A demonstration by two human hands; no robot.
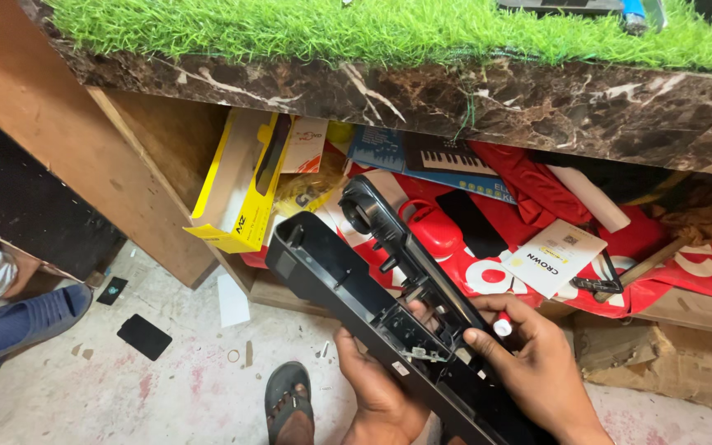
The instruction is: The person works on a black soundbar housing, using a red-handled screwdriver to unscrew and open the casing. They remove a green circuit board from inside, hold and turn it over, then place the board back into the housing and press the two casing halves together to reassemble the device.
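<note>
Black plastic housing (348,280), both hands gripping, shelf edge (422,99) near

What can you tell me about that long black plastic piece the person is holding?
The long black plastic casing looks like an opened shell: a glossy, rounded outer side and a hollow inside with ribs, clips and small metal parts. It slants from upper left down to lower right, in front of a cluttered shelf. The left hand supports it from below; the right hand grips its lower end, fingers reaching into the cavity.

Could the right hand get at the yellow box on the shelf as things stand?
Probably not right away: the right hand grips the long black plastic housing, which lies between it and the yellow box.
</note>
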